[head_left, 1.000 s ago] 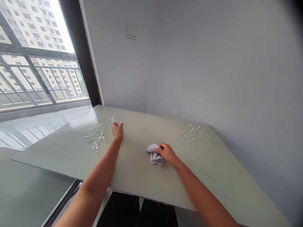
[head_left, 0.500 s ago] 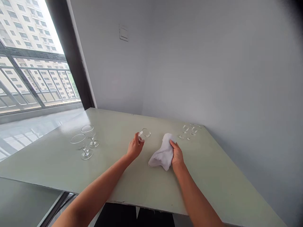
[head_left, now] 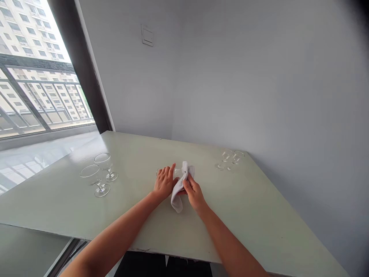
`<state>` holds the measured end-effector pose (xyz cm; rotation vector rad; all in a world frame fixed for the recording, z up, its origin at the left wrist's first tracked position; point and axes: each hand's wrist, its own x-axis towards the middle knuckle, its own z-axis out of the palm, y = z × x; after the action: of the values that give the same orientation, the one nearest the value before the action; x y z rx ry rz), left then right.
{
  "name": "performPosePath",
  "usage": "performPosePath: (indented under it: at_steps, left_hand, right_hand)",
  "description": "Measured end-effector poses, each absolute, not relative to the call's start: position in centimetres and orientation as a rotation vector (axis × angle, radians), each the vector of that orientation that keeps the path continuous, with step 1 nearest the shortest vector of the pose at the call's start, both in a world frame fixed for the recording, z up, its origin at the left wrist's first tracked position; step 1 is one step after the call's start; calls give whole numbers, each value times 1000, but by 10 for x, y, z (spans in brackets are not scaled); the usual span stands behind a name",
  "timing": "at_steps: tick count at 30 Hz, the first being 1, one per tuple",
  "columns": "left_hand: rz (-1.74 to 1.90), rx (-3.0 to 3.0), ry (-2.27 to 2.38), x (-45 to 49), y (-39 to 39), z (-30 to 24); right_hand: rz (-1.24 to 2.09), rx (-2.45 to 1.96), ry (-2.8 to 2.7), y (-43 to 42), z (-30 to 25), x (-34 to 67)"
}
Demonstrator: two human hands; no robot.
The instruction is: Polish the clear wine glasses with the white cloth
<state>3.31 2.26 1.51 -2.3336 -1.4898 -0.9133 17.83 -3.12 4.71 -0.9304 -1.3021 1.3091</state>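
My left hand (head_left: 164, 181) grips a small clear stemmed glass (head_left: 176, 172) over the middle of the pale green table (head_left: 259, 231); the glass is mostly hidden behind my fingers and the cloth. My right hand (head_left: 192, 191) is closed on a white cloth (head_left: 179, 188), which is pressed against the glass and hangs down below both hands. The two hands touch each other above the tabletop.
Two wide-bowled stemmed glasses (head_left: 99, 177) stand upright at the left of the table. Two smaller glasses (head_left: 230, 158) stand near the far right corner by the grey wall. A window with a railing (head_left: 34, 104) is on the left. The table's near edge runs below my forearms.
My left hand carried the small glass from the left group to the table's middle. My right hand lifted the cloth off the table and brought it against the glass.
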Motion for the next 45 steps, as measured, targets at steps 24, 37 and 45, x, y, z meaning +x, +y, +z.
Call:
performPosePath:
  at_steps: [24,37,45]
  left_hand:
    - [-690,-2637,-1362,35,10,49]
    - [-370,-3419,-1672,8,4,73]
    - [-367,-2694,-1337,24,-22,60]
  right_hand:
    - [1675,-798,-1023,-16,46,210]
    - [1690,-816,-1485,-22,48,212]
    - [1835,-787,-1051,-14,30,209]
